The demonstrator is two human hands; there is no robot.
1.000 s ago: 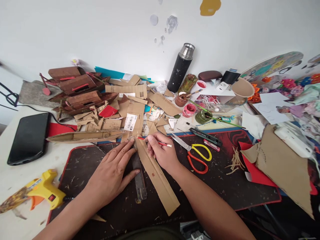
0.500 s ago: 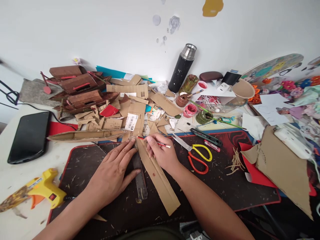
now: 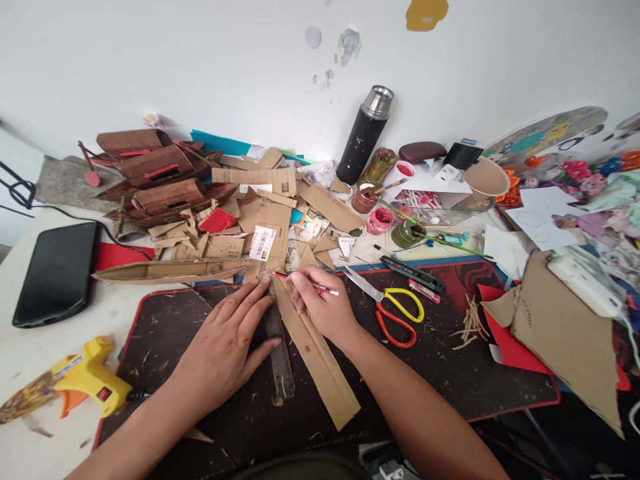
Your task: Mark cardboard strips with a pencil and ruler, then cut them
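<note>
My left hand [image 3: 227, 340] lies flat with its fingers stretched out, pressing on a clear ruler [image 3: 281, 363] on the dark mat. Beside the ruler, touching its upper part, a long cardboard strip [image 3: 320, 363] slants toward me. My right hand [image 3: 323, 300] pinches a red and white pencil [image 3: 324, 289] over the upper part of the strip. The pencil's tip points left, close to the ruler's far end. Right of my right hand, scissors [image 3: 387, 303] with one yellow and one red handle lie partly open.
A yellow glue gun [image 3: 95, 377] and a black phone [image 3: 57, 273] lie at the left. Cardboard boat models [image 3: 165, 193] and scraps [image 3: 270, 230] crowd the back. Paint jars [image 3: 380, 220], a black thermos [image 3: 365, 137] and a utility knife [image 3: 413, 272] stand or lie right of centre.
Almost nothing differs. The pencil's back end has shifted very slightly left with my right hand; my left hand keeps its place on the ruler.
</note>
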